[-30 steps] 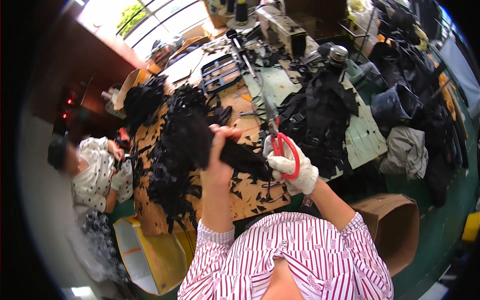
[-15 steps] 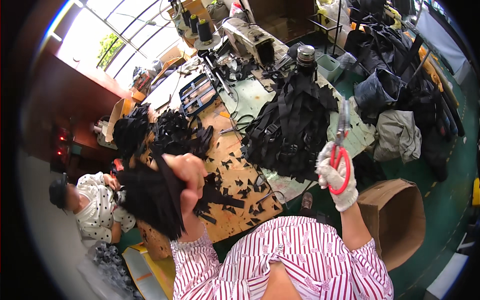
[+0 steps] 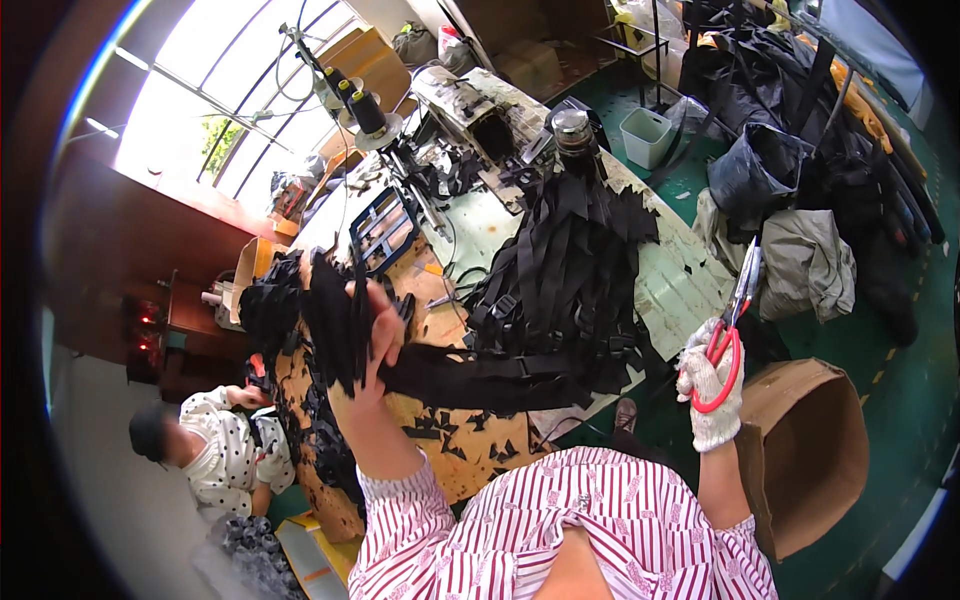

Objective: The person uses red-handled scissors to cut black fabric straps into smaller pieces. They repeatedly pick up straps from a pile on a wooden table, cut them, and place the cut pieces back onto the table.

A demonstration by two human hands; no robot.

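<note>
My bare left hand (image 3: 384, 335) is closed around a bundle of black fabric straps (image 3: 330, 315), raised over the left part of the work table (image 3: 470, 470). A wide band of black strap (image 3: 490, 380) stretches rightward from beside this hand to the large heap of black straps with buckles (image 3: 560, 270). Off the table's right edge, my right hand (image 3: 708, 400), in a white knitted glove, grips red-handled scissors (image 3: 745, 285). Their blades point up and look nearly together. Small black offcuts (image 3: 500, 445) litter the table near me.
A sewing machine (image 3: 465, 110), thread cones (image 3: 368, 112), a blue tray (image 3: 385, 228) and a metal-lidded jar (image 3: 574, 132) stand on the table. A cardboard box (image 3: 810, 460) sits at my right. Another person (image 3: 215, 450) works at the left.
The strap bundle in my left hand has swung upward, and a wide strap band now spans toward the heap. My right hand and scissors have moved right and slightly down.
</note>
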